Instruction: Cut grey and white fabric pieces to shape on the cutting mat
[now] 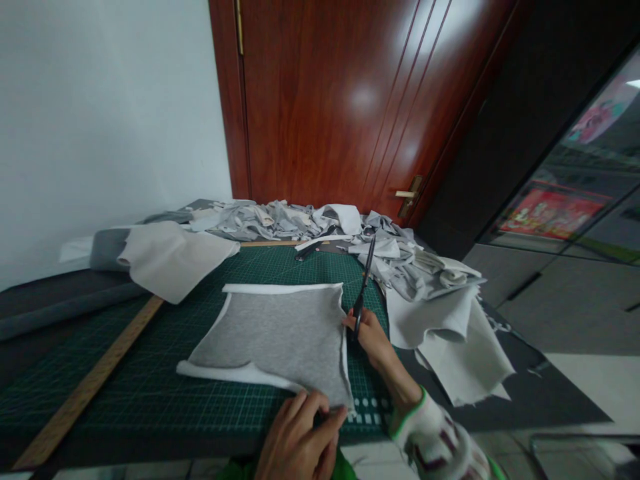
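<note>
The dim, slightly soft view stretches toward its edges, and glare spots the glossy door (320, 120)

Scissors (361, 297) in the right hand (369, 333), left hand (300, 433) at the grey cloth (285, 327)
The left fingers touch the cloth's near edge by its right corner; the cloth lies on a green cutting mat (255, 267) on the counter (555, 397), a wooden ruler (93, 380) to its left, fabric scraps (285, 220) heaped beyond, before a reddish-brown door (320, 100)
</note>
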The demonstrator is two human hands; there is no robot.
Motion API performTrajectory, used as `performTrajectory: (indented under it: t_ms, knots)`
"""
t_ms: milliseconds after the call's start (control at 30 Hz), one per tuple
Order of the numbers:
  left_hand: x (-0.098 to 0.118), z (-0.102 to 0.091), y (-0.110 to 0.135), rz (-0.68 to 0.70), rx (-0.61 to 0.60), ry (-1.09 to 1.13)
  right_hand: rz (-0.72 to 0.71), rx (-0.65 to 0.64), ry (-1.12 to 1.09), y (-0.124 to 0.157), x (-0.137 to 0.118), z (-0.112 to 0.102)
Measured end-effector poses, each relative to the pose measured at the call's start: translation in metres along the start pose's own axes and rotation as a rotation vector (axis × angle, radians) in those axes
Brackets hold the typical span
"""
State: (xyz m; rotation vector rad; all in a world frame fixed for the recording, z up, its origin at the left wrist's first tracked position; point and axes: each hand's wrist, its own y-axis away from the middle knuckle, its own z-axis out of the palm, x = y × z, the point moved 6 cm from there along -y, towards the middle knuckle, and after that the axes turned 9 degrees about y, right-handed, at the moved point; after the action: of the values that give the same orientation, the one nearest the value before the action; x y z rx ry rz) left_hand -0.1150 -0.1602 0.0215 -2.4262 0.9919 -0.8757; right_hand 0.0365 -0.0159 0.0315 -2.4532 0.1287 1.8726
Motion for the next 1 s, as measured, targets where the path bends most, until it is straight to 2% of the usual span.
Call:
performTrajectory:
  t_ms: [200,400,567,733,833,900,1000]
  knots:
    - [0.0,0.005,0.006,0.089,-0.031,-0.105,0.039,-0.026,0.07,0.007,-0.003,-0.012]
    - [0.0,0.01,0.008,0.088,-0.039,-0.137,0.054,-0.097,0.226,0.046,-0.005,-0.023]
    - [0.003,0.012,0.008,0.132,0.003,-0.185,-0.017,-0.117,0.492,0.078,0.004,-0.02]
    - [0.002,0.016,0.013,0.133,0.018,-0.198,0.047,-0.101,0.674,0.09,0.01,-0.008]
    - [-0.002,0.02,0.017,0.12,0.02,-0.172,0.011,-0.07,0.748,0.089,0.007,0.001]
    - [-0.006,0.023,0.02,0.091,0.023,-0.112,-0.013,-0.078,0.723,0.088,0.006,0.007]
    - [-0.012,0.025,0.026,-0.03,0.089,0.156,-0.012,-0.133,0.562,0.088,0.005,0.01]
